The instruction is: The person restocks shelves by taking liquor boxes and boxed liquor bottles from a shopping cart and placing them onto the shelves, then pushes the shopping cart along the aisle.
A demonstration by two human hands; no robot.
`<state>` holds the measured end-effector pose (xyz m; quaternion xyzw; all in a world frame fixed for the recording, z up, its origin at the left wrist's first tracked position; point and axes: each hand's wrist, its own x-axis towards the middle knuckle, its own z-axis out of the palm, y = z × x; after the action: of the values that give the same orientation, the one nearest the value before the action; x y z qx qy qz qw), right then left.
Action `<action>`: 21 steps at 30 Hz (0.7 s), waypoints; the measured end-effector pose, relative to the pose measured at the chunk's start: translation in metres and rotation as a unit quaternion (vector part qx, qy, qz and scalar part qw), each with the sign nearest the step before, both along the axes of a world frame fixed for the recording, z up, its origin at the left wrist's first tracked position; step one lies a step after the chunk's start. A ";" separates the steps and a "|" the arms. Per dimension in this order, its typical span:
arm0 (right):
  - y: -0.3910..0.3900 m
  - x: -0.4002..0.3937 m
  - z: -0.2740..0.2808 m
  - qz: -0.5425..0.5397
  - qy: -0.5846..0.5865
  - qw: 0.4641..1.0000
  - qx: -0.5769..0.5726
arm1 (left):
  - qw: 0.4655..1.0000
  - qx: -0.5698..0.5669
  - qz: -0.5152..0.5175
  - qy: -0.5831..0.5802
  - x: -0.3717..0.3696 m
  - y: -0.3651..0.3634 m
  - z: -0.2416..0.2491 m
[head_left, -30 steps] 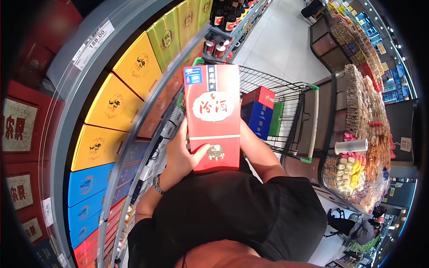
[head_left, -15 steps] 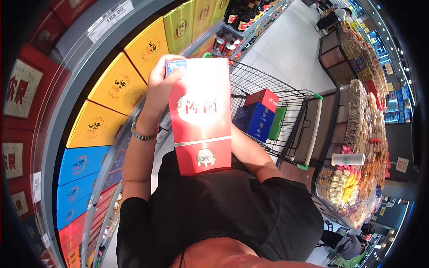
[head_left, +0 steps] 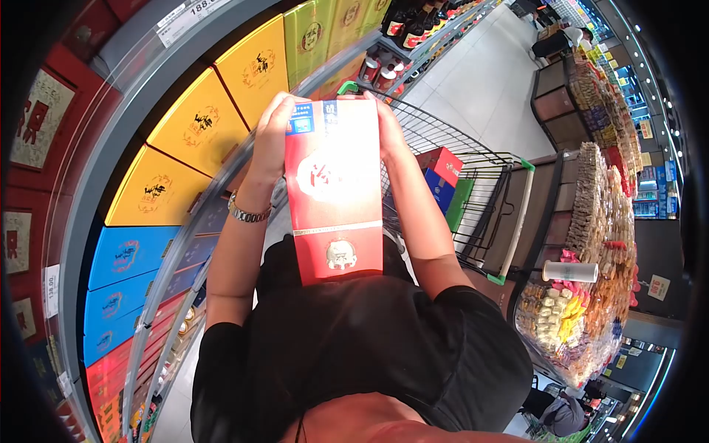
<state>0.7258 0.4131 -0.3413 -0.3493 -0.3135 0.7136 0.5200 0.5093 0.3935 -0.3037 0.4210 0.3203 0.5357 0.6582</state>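
Note:
A tall red gift box (head_left: 336,214) with a blue label near its top and a gold emblem low down is held upright against my body. Glare washes out much of its front. My left hand (head_left: 277,129), with a metal watch at the wrist, is closed on the box's upper left side. On the opposite upper edge my right hand (head_left: 388,125) grips it, its fingers partly hidden behind the box. Just beyond my right arm stands the shopping cart (head_left: 487,159), holding a red box (head_left: 442,164), a blue box (head_left: 441,190) and a green box (head_left: 461,203).
Along the left runs a shelf with yellow boxes (head_left: 199,122), blue boxes (head_left: 122,255) and green boxes (head_left: 310,37). Dark bottles (head_left: 413,29) stand at the far end. On the right is a counter of packaged snacks (head_left: 572,325). A person (head_left: 561,43) is in the distance.
My right hand has come up from behind the box to hold its upper right side. My left thumb has moved off the blue label, and the box has turned slightly.

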 end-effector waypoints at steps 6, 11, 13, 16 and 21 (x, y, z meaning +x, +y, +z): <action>0.051 0.004 -0.032 0.166 -0.077 0.983 0.027 | 1.000 -0.001 0.011 -0.007 -0.001 -0.002 -0.005; 0.076 -0.019 0.034 0.333 -0.176 0.926 0.009 | 1.000 0.013 0.023 0.012 -0.001 -0.002 -0.009; 0.085 -0.035 0.044 0.426 -0.298 0.852 0.068 | 0.998 0.035 0.026 0.042 -0.001 -0.002 -0.007; 0.117 -0.025 -0.026 0.527 -0.207 0.785 0.251 | 0.999 0.003 0.027 0.026 -0.005 -0.001 -0.013; 0.101 -0.035 -0.016 0.516 -0.204 0.831 -0.019 | 0.999 -0.040 0.027 -0.014 -0.018 -0.002 -0.032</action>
<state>0.6908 0.5144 -0.3576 -0.2842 -0.5337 0.7964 -0.0068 0.4917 0.3915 -0.3360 0.3785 0.3432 0.5457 0.6642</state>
